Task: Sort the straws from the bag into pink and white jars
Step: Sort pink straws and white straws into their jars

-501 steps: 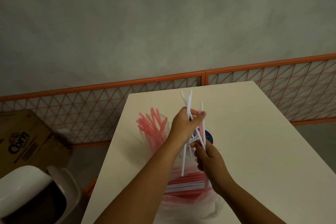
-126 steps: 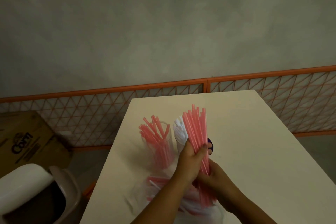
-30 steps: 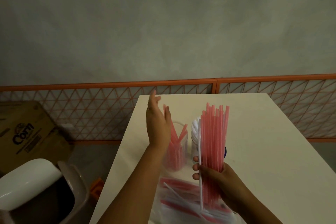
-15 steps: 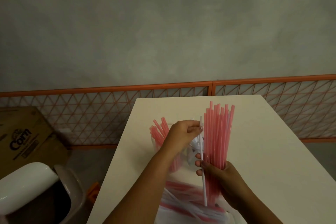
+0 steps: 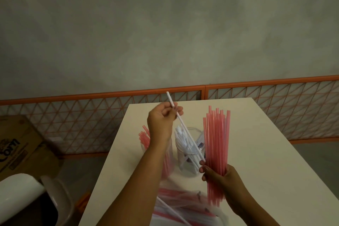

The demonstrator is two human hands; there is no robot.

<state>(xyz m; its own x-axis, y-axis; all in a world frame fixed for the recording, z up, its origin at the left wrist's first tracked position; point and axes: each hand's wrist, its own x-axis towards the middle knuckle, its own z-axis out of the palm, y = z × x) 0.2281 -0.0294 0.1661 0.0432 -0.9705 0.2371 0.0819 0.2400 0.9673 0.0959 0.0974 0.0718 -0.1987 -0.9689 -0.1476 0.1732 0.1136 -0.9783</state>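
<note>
A smooth, matte cream rectangular table (image 5: 256, 152) carries everything here. The left hand (image 5: 162, 121) is raised above the table's far half, fingertips pinched closed on a single thin white plastic straw (image 5: 185, 128). That straw is a slim rigid tube, its long axis running diagonally: the upper end points up and away to the left past the knuckles, the lower end slants down to the right, reaching the fingers of the right hand (image 5: 222, 177).

The right hand is curled tight around a bundle of translucent pink plastic straws (image 5: 216, 145), gripping it low down. The bundle stands nearly upright above the table, its tube ends fanning slightly at the top and its lower ends poking out below the palm.

On the table, under the left hand, sit two clear, glossy cylindrical jars. The clear jar of white straws (image 5: 187, 154) is just left of the pink bundle; its straws lean in several directions. The clear jar of pink straws (image 5: 165, 156) stands just left of that, partly hidden by the left forearm.

At the table's near edge lies a crinkled transparent plastic bag (image 5: 183, 207), blurred, with pink and white straws lying roughly flat inside.
</note>
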